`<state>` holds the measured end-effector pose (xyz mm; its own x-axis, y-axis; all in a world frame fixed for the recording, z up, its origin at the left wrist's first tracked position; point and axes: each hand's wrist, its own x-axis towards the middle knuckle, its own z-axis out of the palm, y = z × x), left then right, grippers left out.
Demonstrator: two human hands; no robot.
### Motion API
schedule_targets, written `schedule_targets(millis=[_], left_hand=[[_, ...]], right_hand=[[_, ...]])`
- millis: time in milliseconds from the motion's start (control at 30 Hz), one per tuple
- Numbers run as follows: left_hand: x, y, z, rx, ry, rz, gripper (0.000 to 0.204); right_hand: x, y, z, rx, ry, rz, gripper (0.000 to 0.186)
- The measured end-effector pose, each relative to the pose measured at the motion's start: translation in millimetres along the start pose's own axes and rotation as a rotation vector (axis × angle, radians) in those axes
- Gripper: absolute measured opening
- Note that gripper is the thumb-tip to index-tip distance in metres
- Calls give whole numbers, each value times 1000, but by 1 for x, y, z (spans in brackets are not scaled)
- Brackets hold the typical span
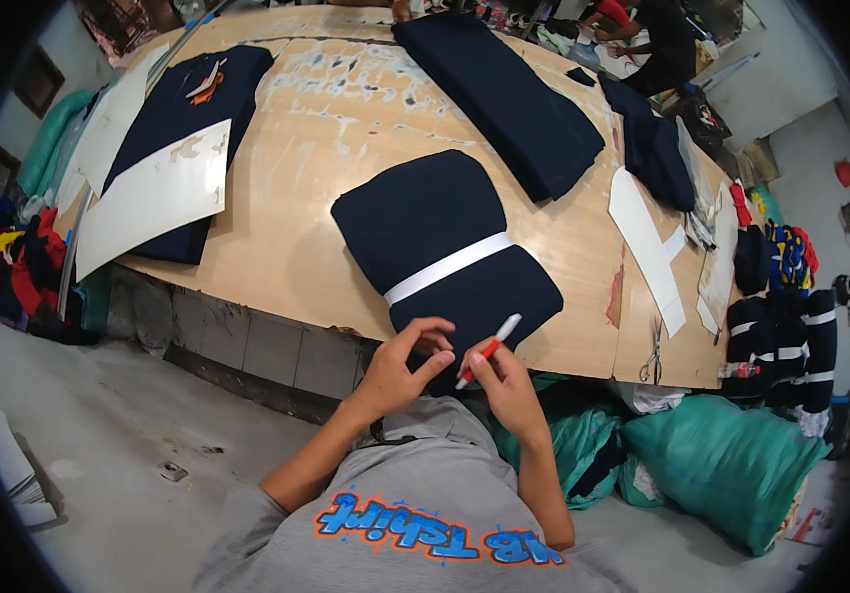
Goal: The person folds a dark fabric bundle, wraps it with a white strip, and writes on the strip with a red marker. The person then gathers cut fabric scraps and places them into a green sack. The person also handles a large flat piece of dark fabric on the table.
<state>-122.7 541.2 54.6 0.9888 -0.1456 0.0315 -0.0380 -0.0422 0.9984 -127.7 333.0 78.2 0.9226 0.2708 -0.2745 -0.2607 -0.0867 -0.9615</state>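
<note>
**Pen over dark cloth at the tabletop's near edge**

Head view: the right hand (506, 381) grips a red-and-white pen (489, 349), its fingers closed around the barrel with the white end pointing up and away. The left hand (400, 368) is curled beside it, fingertips close to the pen's lower tip; whether they pinch a cap or a small slip I cannot tell, since the fisheye view is too coarse there. Both hands hover at the near edge of the wooden tabletop (277, 247), just in front of a folded navy fabric bundle (440, 242) bound by a white band (449, 267).

The bundle's front end reaches the tabletop's edge, so a nudge from either wrist could tip it toward the floor. A stray stroke from an uncapped pen would likely mark the dark cloth or the band. Scissors (653, 358) lie near the edge to the right, where an elbow sweep might knock them off onto the green sacks (721, 465) below.
</note>
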Motion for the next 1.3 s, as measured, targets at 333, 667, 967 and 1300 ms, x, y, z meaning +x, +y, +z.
schedule_targets(millis=[333, 667, 967, 1300], left_hand=[[-1, -19, -69, -82, -361, -181, 19], [4, -28, -71, -98, -306, -223, 21], [26, -154, -140, -65, 313, -174, 28], [84, -251, -169, 1035, 536, -59, 32]], right_hand=[[0, -66, 11, -317, -279, 316, 34], [38, -7, 47, 77, 42, -11, 14], [114, 3, 31, -246, 342, -377, 17], [132, 44, 49, -792, 251, -686, 5]])
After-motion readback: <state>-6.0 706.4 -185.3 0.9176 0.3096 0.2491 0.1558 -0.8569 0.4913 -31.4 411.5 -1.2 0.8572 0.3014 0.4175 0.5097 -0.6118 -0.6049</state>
